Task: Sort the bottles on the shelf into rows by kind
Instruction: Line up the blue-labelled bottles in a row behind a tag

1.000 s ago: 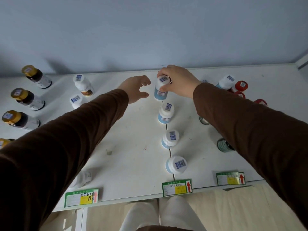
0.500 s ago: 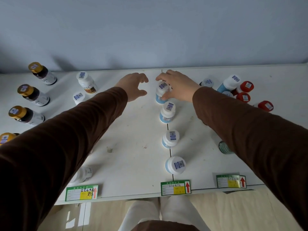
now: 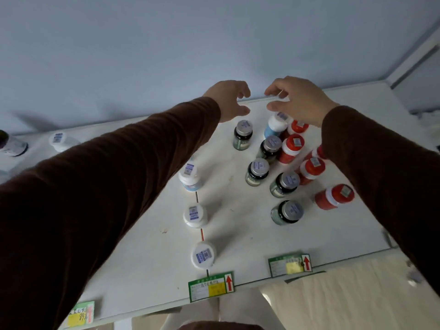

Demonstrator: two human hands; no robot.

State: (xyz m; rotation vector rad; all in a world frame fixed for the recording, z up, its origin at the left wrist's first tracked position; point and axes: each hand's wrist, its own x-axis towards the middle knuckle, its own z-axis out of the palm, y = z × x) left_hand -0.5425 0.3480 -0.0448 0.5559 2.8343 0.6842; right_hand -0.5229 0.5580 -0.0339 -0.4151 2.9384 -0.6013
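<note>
Both hands loose and empty: right hand (image 3: 301,101) hovers over the blue bottle (image 3: 275,127) just under its grip, left hand (image 3: 228,98) beside. White-capped row (image 3: 194,214) looks formed; red and dark jars (image 3: 258,171) below remain mixed.

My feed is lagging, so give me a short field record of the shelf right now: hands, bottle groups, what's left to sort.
left hand: open, empty, raised near the back wall
right hand: open, empty, above the stray blue bottle
blue row: three white-capped bottles in line along the shelf seam
grey-capped bottles: five, loosely staggered right of the seam
red bottles: about five, clustered at the right
left to sort: the stray blue bottle stands among the red ones
</note>
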